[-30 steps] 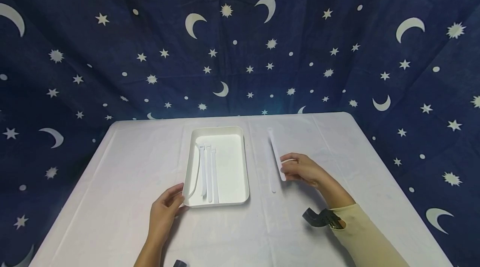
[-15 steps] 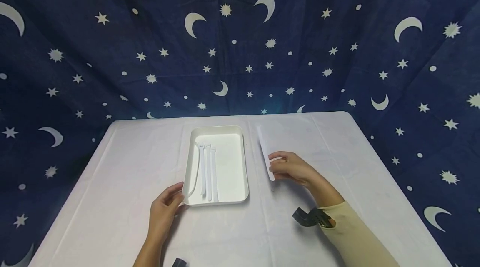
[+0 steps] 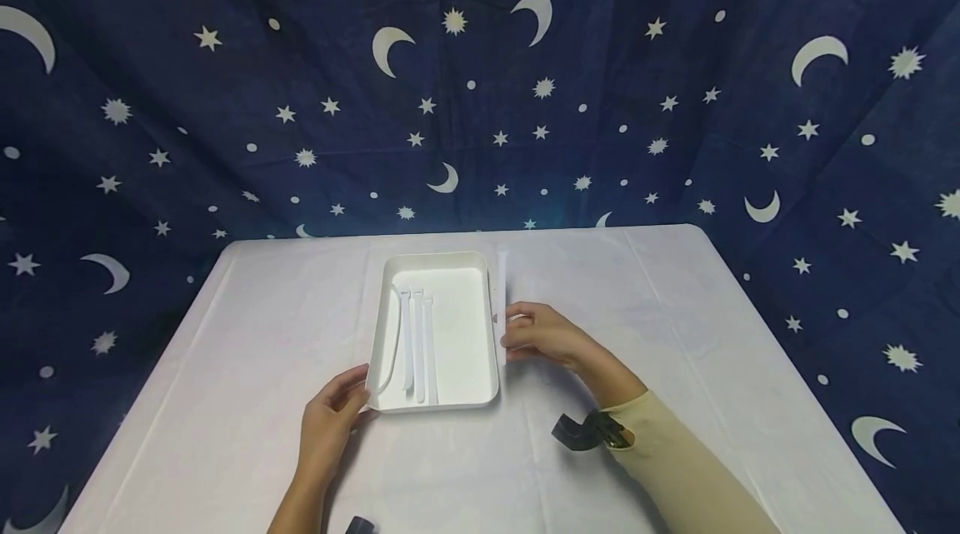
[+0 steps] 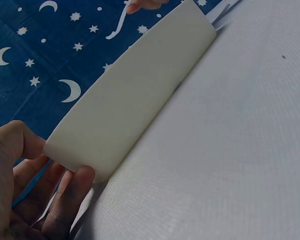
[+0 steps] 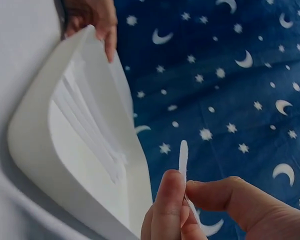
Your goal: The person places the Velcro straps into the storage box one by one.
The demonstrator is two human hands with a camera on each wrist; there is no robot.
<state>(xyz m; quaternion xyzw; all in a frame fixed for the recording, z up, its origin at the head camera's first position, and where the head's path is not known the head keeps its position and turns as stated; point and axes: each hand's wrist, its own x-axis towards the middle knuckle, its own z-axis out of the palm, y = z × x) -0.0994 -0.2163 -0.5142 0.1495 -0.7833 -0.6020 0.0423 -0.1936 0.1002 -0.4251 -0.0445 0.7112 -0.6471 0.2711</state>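
A shallow white tray (image 3: 461, 334) stands on the table. Several slim white straps (image 3: 418, 346) with wider heads, like cable ties, lie lengthwise in its left half. At the tray's near left corner, my left hand (image 3: 326, 421) grips the wall between thumb and fingers. My right hand (image 3: 543, 338) is just beyond the tray's right rim. Between thumb and fingers it pinches another white strap (image 3: 502, 284), held lengthwise beside that rim. In the right wrist view, a rounded end of this strap (image 5: 183, 155) sticks out past the fingertips. The left wrist view shows the tray's outer wall (image 4: 130, 95).
A white cloth (image 3: 262, 309) covers the table, and a dark blue curtain (image 3: 480, 101) with moons and stars hangs behind it. A black wrist mount (image 3: 588, 431) projects from the right sleeve (image 3: 675, 459). Another black piece (image 3: 360, 525) shows near the left forearm.
My right hand has moved left with its strap, from well right of the tray to right beside the rim. The strap has swung closer to parallel with the tray. My left hand stays put.
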